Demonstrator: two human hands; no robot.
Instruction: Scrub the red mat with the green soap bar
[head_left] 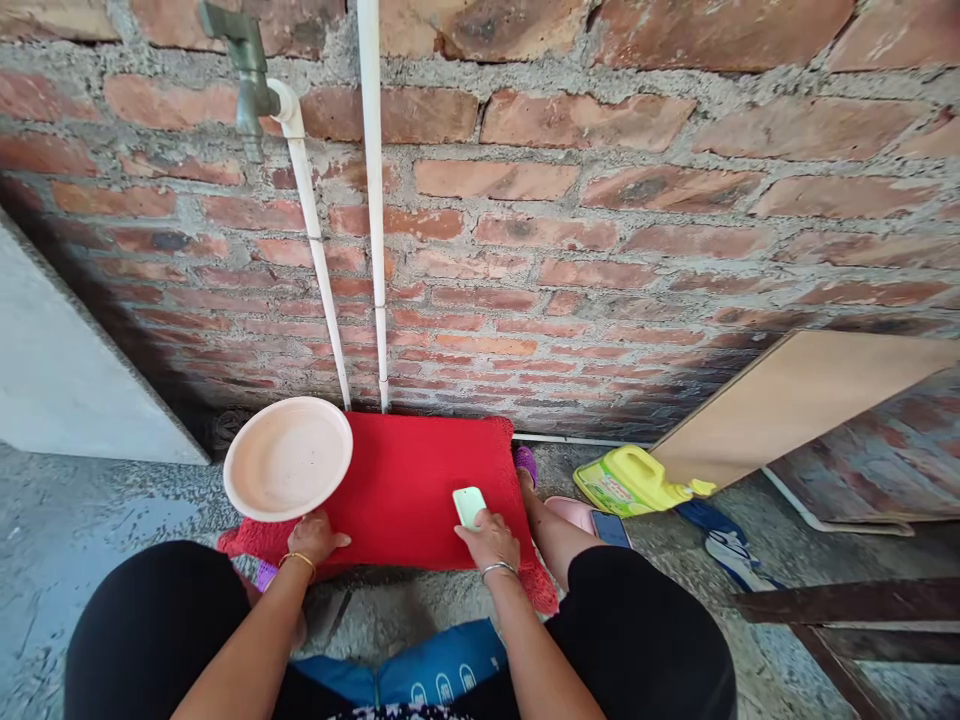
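A red cloth (420,470) with a textured, frilled border lies spread over a low, flat support in front of me. My right hand (493,545) grips the near end of a pale green, rounded rectangular block (469,507), which rests on the cloth. The block could be a soap bar or a scrub brush's back; its underside is hidden. At the cloth's near left edge is my left hand (315,540), thumb stretched out sideways, other fingers partly hidden near the basin's rim. A pale pink basin (289,455) stands on the cloth's left end.
Beyond the cloth rises a brick wall (510,230) with white pipes (373,200) and a tap (251,85). To the right are a yellow detergent jug (626,482), a phone (611,528), a leaning board (802,400) and a wooden frame (847,600). A pale slab (75,350) leans at left.
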